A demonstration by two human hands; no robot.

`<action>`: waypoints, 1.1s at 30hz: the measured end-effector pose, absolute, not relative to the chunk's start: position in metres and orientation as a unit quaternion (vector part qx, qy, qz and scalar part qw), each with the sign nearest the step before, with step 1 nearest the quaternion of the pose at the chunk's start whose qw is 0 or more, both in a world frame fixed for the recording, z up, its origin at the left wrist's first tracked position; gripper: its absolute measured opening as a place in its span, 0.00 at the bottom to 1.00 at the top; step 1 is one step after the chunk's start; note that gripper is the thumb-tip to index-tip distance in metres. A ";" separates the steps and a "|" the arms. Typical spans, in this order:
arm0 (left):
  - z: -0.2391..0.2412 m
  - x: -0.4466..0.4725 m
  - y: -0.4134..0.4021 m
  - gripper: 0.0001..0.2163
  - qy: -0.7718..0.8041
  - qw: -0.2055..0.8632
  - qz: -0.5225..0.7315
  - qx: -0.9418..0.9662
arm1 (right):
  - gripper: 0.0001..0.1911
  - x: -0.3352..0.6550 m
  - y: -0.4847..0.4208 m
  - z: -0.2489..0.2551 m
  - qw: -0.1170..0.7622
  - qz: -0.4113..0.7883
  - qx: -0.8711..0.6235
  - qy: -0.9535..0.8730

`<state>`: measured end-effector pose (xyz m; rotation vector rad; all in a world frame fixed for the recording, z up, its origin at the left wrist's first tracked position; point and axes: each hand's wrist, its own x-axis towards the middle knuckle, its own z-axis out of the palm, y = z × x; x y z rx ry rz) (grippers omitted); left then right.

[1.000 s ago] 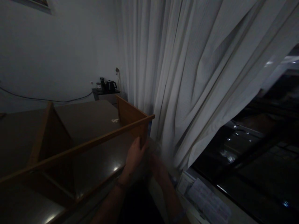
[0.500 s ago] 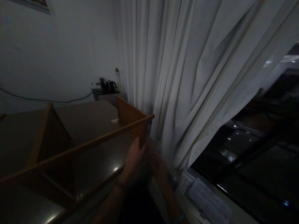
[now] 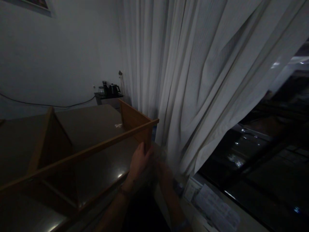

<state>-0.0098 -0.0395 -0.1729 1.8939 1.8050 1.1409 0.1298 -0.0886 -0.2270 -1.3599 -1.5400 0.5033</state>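
Note:
A wooden shelf unit (image 3: 101,143) with brown dividers lies on its back. My left hand (image 3: 140,158) is closed around the near edge of its right-hand end panel (image 3: 145,135), the thumb on one face. Just to the right, on the panel's outer side, is my right hand (image 3: 164,172). Motion and dim light smear its fingers, so whether they hold anything does not show.
White curtains (image 3: 183,80) hang close on the right, beside a dark window (image 3: 253,161). A pale stack of papers or packs (image 3: 214,206) lies on the sill. Behind the unit, a black kettle (image 3: 114,88) stands on a small cabinet (image 3: 109,96).
My right hand has shifted very slightly and stays blurred. My left hand keeps its grip on the panel, and the shelf unit has not moved noticeably.

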 end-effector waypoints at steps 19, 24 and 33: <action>-0.172 -0.009 -0.039 0.25 0.630 0.143 0.389 0.657 | 0.25 0.117 -0.069 -0.230 0.613 0.378 -0.539 -0.437; -0.171 -0.009 -0.040 0.26 0.626 0.150 0.392 0.657 | 0.23 0.120 -0.075 -0.233 0.595 0.266 -0.538 -0.535; -0.176 -0.009 -0.037 0.26 0.630 0.141 0.396 0.653 | 0.18 0.134 -0.079 -0.247 0.494 0.131 -0.491 -0.705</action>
